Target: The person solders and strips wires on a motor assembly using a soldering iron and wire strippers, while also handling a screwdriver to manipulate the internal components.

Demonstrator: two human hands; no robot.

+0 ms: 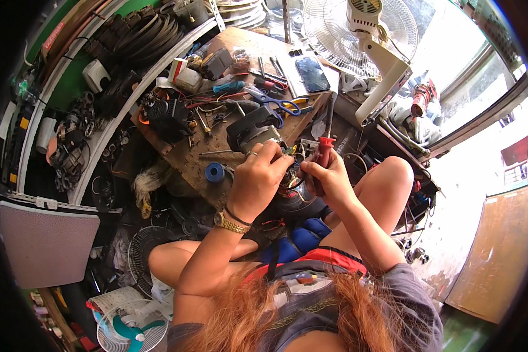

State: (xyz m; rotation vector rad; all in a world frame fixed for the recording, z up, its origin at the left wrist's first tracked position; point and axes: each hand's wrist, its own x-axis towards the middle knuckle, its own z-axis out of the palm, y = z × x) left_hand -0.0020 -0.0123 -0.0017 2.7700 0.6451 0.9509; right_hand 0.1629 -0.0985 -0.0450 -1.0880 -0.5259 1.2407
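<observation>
Centre of view: I see a small motor assembly (287,176), dark with coloured wires, held above my lap at the near edge of the wooden workbench (217,158). My left hand (257,179) covers its upper side, fingers curled closed around it; a ring shows on one finger and a gold wristwatch (230,223) on the wrist. My right hand (333,179) is just beside it, fingers wrapped tight on the red handle of a soldering iron (324,149), whose dark shaft rises upward past the bench edge. How the tip meets the assembly I cannot tell.

Behind the hands, on the bench: a grey and black motor housing (253,130), a blue tape roll (215,172), blue-handled scissors (278,104), a phone (312,74) lying flat, and scattered screwdrivers and wires. Beyond the bench stands a white pedestal fan (362,36). At lower left, on the floor, lies a fan with teal blades (130,331).
</observation>
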